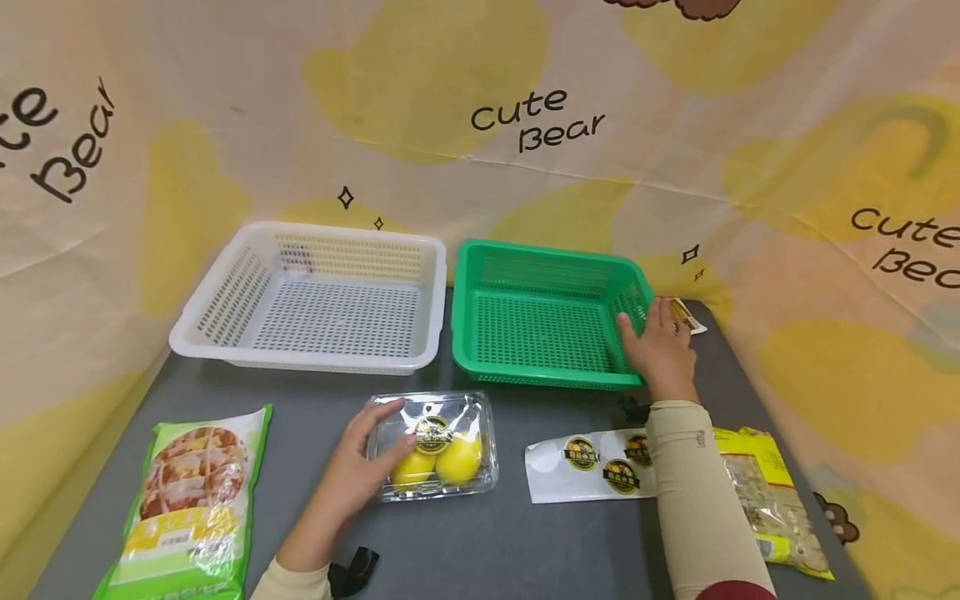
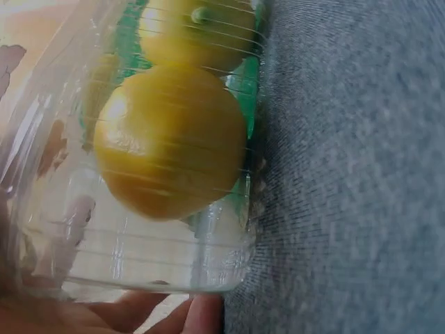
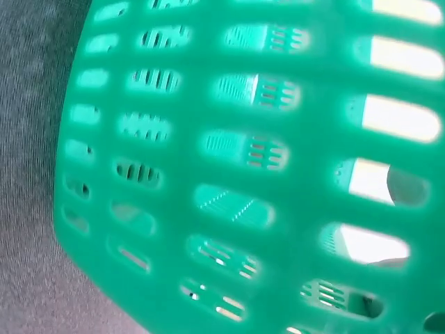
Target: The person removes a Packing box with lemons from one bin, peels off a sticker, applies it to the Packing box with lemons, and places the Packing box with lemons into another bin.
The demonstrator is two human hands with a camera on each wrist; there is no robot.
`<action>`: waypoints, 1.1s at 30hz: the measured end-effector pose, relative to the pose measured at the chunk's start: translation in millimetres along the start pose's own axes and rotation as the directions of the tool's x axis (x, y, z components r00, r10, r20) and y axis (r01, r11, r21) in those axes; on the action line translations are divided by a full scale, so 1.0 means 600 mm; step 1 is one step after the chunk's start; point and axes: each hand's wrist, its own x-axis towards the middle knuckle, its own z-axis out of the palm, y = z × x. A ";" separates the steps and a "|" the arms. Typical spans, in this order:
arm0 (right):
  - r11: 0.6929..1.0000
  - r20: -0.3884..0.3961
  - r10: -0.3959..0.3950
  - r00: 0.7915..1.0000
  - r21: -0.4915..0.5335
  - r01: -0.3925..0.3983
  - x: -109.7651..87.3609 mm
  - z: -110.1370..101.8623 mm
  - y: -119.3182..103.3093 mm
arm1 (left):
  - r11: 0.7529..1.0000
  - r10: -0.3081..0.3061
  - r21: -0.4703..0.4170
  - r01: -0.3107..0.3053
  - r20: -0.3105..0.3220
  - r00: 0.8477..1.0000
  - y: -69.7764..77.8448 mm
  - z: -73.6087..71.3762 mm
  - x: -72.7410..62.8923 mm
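Observation:
A clear plastic box (image 1: 480, 417) holding yellow lemons (image 1: 459, 460) sits on the grey table in the head view, a round label on its lid. My left hand (image 1: 360, 467) holds it by the left end, thumb over the lid. Up close in the left wrist view, a lemon (image 2: 170, 142) shows through the clear wall. My right hand (image 1: 663, 354) grips the right rim of the green basket (image 1: 551, 379), thumb on the inner side and fingers outside. The basket's slotted green wall (image 3: 188, 167) fills most of the right wrist view.
A white basket (image 1: 330, 360) stands left of the green one. A green-and-white food bag (image 1: 195, 500) lies front left. On the right are a label sheet (image 1: 547, 475), a yellow clear-windowed bag (image 1: 772, 500) partly behind the right sleeve, and a small packet (image 1: 688, 317). Printed cloth surrounds the table.

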 end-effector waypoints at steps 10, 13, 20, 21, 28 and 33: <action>0.999 0.019 0.020 1.000 0.029 -0.020 0.001 -0.002 0.015 | 1.000 0.002 0.028 -0.001 -0.035 0.999 0.007 0.010 0.000; 1.000 -0.001 0.025 1.000 0.005 -0.025 -0.001 0.002 0.006 | 0.999 0.029 0.021 -0.028 -0.058 0.998 0.007 0.014 -0.001; 0.999 -0.030 0.040 0.999 -0.036 -0.041 -0.004 0.005 -0.009 | 1.000 0.014 0.020 -0.012 -0.142 0.990 0.012 0.023 -0.005; 0.998 -0.031 0.041 0.999 -0.037 -0.042 -0.004 0.006 -0.009 | 1.000 0.006 0.023 -0.003 -0.151 0.988 0.013 0.023 -0.005; 0.998 -0.034 0.045 0.998 -0.037 -0.046 -0.004 0.006 -0.013 | 0.999 -0.012 0.047 0.023 -0.210 0.978 0.018 0.026 -0.005; 0.998 -0.042 0.038 0.998 -0.045 -0.039 -0.006 0.004 -0.018 | 0.999 -0.001 0.052 0.013 -0.227 0.974 0.026 0.028 -0.010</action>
